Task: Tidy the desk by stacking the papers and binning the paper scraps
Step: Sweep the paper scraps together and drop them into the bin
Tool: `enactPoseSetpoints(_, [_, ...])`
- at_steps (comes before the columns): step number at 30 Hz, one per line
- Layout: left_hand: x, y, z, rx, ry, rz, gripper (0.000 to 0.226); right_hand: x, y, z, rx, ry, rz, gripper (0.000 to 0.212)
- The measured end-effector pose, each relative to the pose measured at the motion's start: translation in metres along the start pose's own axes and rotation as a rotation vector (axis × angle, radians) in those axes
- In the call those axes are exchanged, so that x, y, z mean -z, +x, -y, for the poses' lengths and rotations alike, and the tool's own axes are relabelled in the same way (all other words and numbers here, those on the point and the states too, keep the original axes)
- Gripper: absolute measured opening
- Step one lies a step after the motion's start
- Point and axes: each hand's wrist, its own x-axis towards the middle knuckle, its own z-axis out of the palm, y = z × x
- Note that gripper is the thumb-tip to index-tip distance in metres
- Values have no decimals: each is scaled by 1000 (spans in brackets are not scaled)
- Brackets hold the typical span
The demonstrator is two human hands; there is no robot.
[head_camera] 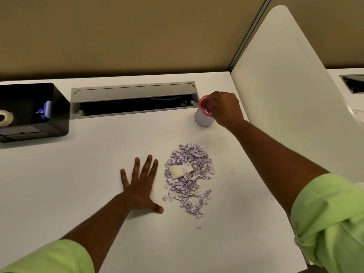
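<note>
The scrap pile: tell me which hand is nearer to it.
Left. The left hand lies flat on the desk right beside the scrap pile; the right hand is far behind it, over the cup.

A pile of paper scraps [188, 179] lay on the desk [78, 174], just right of the left hand [140, 186], which rested flat on the surface. Behind the pile, toward the right, stood a cup [202, 115] with scraps in it; the right hand [224, 109] was at its rim. A cable tray [134, 100] ran left of the cup, and an organiser box [33, 112] sat at the far left. A divider panel [291, 95] stood to the right.
</note>
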Motion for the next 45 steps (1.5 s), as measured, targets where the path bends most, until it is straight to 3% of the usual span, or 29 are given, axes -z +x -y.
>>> enactPoseSetpoints(3, [-5, -3, 2, -19, -31, -77, 153, -2, -24, 3, -30, 10, -204, 22])
enactPoseSetpoints(5, [-8, -5, 1, -35, -76, -158, 148, -14, -52, 3, 108, 75, -226, 20])
enactPoseSetpoints(7, [-7, -4, -5, -52, -108, -235, 144, -30, -81, -1, 248, 147, 34, 29])
enactPoseSetpoints(10, [-4, 4, -25, -133, -116, -301, 140, -54, -116, -12, 234, 61, 543, 94])
enactPoseSetpoints(11, [-3, 7, -32, -158, -118, -314, 139, -61, -123, -15, 236, -9, 617, 109])
enactPoseSetpoints(13, [-3, 12, -46, -177, -89, -323, 136, -70, -134, -20, 257, -129, 654, 116])
enactPoseSetpoints(18, [-9, 19, -68, -125, -20, -362, 113, -76, -152, -17, 247, -111, 439, 81])
enactPoseSetpoints(21, [-9, 19, -75, -102, -179, -432, 83, -77, -159, -14, 229, -74, 338, 56])
enactPoseSetpoints(26, [-6, 15, -77, -146, -310, -554, 33, -76, -173, -13, 150, 18, 238, 39])
enactPoseSetpoints(36, [26, -13, -85, -53, -514, -541, 7, -58, -179, -8, -96, 202, 138, 16])
enactPoseSetpoints(42, [38, -23, -73, -23, -637, -519, 9, -39, -188, 4, -302, 370, 83, 3])
enactPoseSetpoints(45, [43, -26, -72, -46, -669, -515, 7, -31, -189, 9, -479, 588, 64, 7])
